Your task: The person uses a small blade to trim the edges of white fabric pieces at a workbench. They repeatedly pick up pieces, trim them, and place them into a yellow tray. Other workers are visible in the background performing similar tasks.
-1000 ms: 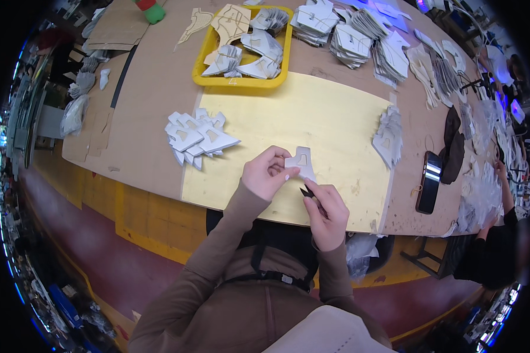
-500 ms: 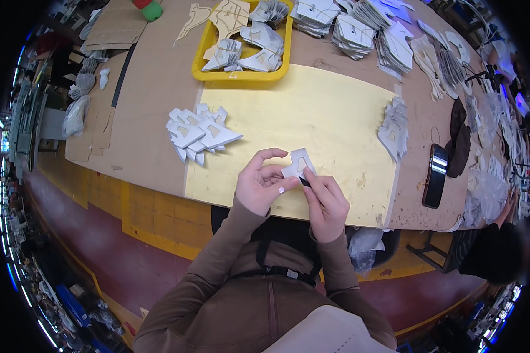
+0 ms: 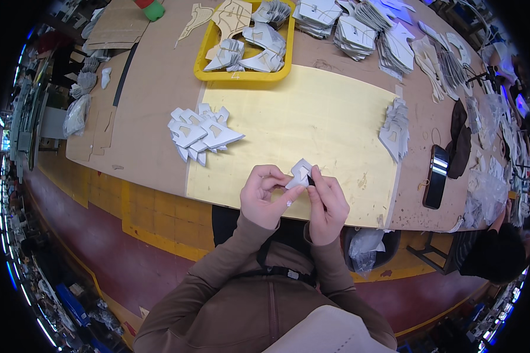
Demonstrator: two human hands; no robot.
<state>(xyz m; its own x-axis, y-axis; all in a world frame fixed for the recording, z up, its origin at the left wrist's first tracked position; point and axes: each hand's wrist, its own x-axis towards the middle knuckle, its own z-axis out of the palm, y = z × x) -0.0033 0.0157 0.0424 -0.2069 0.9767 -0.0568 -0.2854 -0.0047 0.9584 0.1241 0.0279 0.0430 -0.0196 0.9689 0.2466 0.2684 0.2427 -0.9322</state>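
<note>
While both hands pinch it, the small grey cut piece (image 3: 300, 174) is now raised off the counter's near edge.
Left hand (image 3: 265, 197) and right hand (image 3: 327, 203) have drawn closer together over the yellow mat (image 3: 288, 117), grey stack (image 3: 199, 130) left.

1. The scene is brightly and evenly lit from overhead; the workbench (image 3: 159, 88) reads clearly from its near edge to its far edge.
2. The yellow mat (image 3: 312, 117) is the brightest surface, slightly washed out near its middle, with no hard glare spots.
3. Shadows are soft and short: a faint one lies under the left hand (image 3: 265, 197) and right hand (image 3: 327, 203) at the near edge.
4. Fisheye distortion bends the bench's straight edges into curves, most strongly toward its left and right ends.
5. A black circular vignette fills all four corners of the frame.
6. Blue-violet fringing shows along the rim at the far right and lower left.
7. The centre is sharp; detail smears and shrinks toward the rim, and the floor there is dimmer.
</note>
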